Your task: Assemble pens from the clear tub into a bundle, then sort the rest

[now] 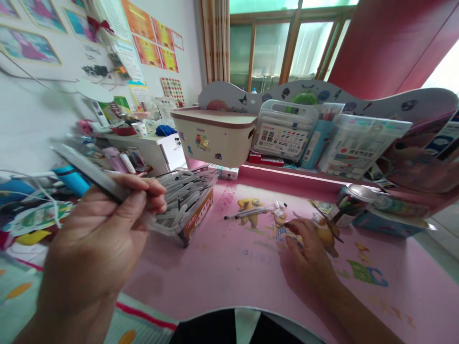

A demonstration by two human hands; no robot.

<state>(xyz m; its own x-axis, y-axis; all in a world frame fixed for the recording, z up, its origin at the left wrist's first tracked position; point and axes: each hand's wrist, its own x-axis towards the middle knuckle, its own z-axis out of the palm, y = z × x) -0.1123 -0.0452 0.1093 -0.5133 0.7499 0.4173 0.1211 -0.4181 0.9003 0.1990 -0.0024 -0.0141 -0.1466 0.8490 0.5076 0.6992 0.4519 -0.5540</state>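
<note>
My left hand [96,239] is raised close to the camera, its fingers pinched round a grey pen [86,171] that slants up to the left. Just behind it stands a clear box [186,198] full of several grey pens, on the pink desk [222,267]. My right hand [309,248] rests on the desk at the right, fingers curled near a small yellow figure [328,234]; what it grips is hidden. Two loose pens [251,211] lie on the desk beyond it.
A cream storage bin [215,136] and clear marker cases [287,131] stand along the desk's back shelf. A tipped pen cup [349,203] lies at the right. A cluttered white cabinet [158,150] and papers on the wall fill the left.
</note>
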